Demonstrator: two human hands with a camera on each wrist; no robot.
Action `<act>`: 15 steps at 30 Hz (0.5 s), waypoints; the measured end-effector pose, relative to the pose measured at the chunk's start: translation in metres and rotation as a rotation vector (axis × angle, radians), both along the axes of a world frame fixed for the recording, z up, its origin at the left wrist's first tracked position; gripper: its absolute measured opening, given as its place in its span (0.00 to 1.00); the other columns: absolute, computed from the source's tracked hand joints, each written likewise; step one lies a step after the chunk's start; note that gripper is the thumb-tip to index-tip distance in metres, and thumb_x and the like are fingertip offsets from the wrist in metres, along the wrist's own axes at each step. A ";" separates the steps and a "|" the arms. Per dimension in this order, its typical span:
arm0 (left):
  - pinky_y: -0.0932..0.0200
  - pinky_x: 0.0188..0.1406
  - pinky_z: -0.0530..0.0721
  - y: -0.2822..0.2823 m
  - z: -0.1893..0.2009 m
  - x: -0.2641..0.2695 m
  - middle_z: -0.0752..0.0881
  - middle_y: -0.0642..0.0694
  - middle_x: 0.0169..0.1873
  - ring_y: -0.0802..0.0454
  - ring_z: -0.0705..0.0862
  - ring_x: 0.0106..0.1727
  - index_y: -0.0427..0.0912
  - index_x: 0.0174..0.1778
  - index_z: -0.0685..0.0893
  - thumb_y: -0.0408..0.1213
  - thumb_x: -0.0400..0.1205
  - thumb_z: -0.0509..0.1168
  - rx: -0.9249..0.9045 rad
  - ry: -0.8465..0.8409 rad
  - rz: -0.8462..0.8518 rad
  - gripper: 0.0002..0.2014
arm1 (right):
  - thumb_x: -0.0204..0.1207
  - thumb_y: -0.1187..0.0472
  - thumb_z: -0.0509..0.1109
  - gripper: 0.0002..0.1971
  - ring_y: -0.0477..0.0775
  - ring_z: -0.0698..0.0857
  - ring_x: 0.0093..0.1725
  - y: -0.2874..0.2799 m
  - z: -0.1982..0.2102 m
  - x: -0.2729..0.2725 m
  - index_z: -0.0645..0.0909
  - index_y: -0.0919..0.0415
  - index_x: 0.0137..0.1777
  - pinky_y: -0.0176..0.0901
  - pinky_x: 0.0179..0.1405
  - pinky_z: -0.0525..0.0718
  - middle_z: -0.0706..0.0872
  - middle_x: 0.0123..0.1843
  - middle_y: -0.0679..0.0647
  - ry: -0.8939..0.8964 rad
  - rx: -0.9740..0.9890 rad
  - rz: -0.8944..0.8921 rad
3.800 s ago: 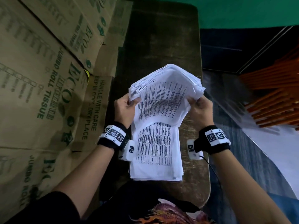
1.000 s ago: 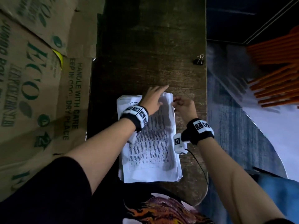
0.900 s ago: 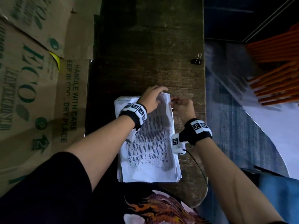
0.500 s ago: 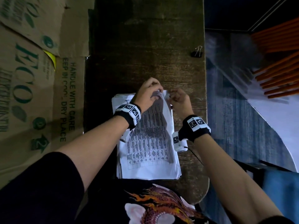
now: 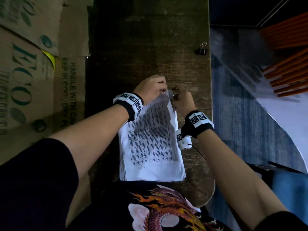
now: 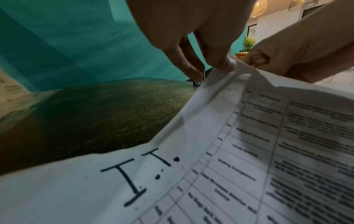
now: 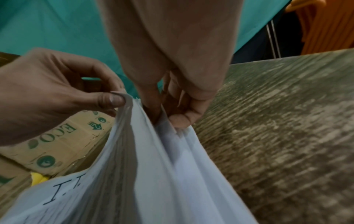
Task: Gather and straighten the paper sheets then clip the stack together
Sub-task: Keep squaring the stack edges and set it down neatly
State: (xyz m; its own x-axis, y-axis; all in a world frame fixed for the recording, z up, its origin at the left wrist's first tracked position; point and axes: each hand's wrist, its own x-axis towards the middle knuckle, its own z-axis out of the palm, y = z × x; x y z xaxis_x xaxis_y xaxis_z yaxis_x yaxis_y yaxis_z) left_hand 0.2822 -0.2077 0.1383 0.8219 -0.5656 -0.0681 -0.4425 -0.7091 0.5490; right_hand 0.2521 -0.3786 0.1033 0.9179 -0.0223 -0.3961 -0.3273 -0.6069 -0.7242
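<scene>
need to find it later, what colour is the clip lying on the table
Black body with silver wire handles: the binder clip near the table's right edge, clearest in the head view.

We see both forearms reach forward, and the hands meet close together. The left hand (image 5: 152,90) curls its fingers and pinches with thumb and fingertips. The right hand (image 5: 182,100) is also curled, pinching just beside it.

The left hand (image 5: 152,90) and right hand (image 5: 182,100) cover the far corner of the paper stack (image 5: 150,147), so whether anything sits on that corner cannot be told. The print on the top sheet is too blurred to read. Cardboard boxes (image 5: 30,72) run off the picture's left edge, cutting their lettering short.
</scene>
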 end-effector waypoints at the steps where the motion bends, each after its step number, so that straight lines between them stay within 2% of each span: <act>1: 0.45 0.48 0.83 0.000 0.000 0.001 0.84 0.44 0.45 0.46 0.79 0.49 0.38 0.43 0.86 0.29 0.77 0.65 0.019 0.018 -0.011 0.05 | 0.70 0.70 0.71 0.19 0.62 0.88 0.45 0.001 0.001 0.000 0.78 0.65 0.62 0.56 0.44 0.88 0.89 0.48 0.63 0.005 0.002 -0.007; 4: 0.42 0.49 0.83 -0.003 0.003 0.004 0.81 0.42 0.44 0.45 0.81 0.47 0.42 0.43 0.82 0.31 0.79 0.64 0.055 0.186 -0.008 0.03 | 0.68 0.71 0.71 0.21 0.63 0.88 0.44 0.000 0.000 0.002 0.77 0.65 0.63 0.55 0.43 0.88 0.89 0.49 0.63 0.027 0.003 0.006; 7: 0.48 0.53 0.82 -0.007 0.007 0.008 0.80 0.40 0.45 0.44 0.80 0.47 0.41 0.47 0.83 0.31 0.80 0.62 0.080 0.276 0.029 0.06 | 0.67 0.73 0.69 0.20 0.63 0.87 0.38 0.000 -0.004 0.001 0.78 0.66 0.61 0.52 0.37 0.87 0.90 0.39 0.63 0.095 0.020 0.024; 9: 0.50 0.53 0.81 -0.009 0.008 0.009 0.80 0.41 0.44 0.46 0.80 0.47 0.40 0.49 0.85 0.29 0.80 0.62 0.077 0.281 0.046 0.08 | 0.68 0.73 0.69 0.18 0.56 0.86 0.35 0.000 -0.003 0.001 0.80 0.66 0.59 0.44 0.36 0.84 0.89 0.35 0.59 0.099 0.023 0.009; 12: 0.53 0.52 0.83 -0.011 0.006 0.007 0.82 0.41 0.46 0.47 0.84 0.48 0.38 0.53 0.85 0.24 0.80 0.61 -0.018 0.312 0.084 0.10 | 0.68 0.70 0.72 0.10 0.50 0.85 0.31 0.001 0.001 0.003 0.84 0.67 0.50 0.37 0.31 0.82 0.90 0.36 0.57 0.066 0.040 -0.013; 15: 0.56 0.53 0.85 -0.010 -0.002 0.005 0.81 0.40 0.50 0.49 0.85 0.47 0.35 0.59 0.84 0.20 0.79 0.62 -0.089 0.309 0.110 0.15 | 0.67 0.75 0.72 0.07 0.36 0.80 0.22 0.002 0.005 0.003 0.82 0.64 0.41 0.27 0.23 0.76 0.85 0.30 0.52 0.077 0.075 -0.035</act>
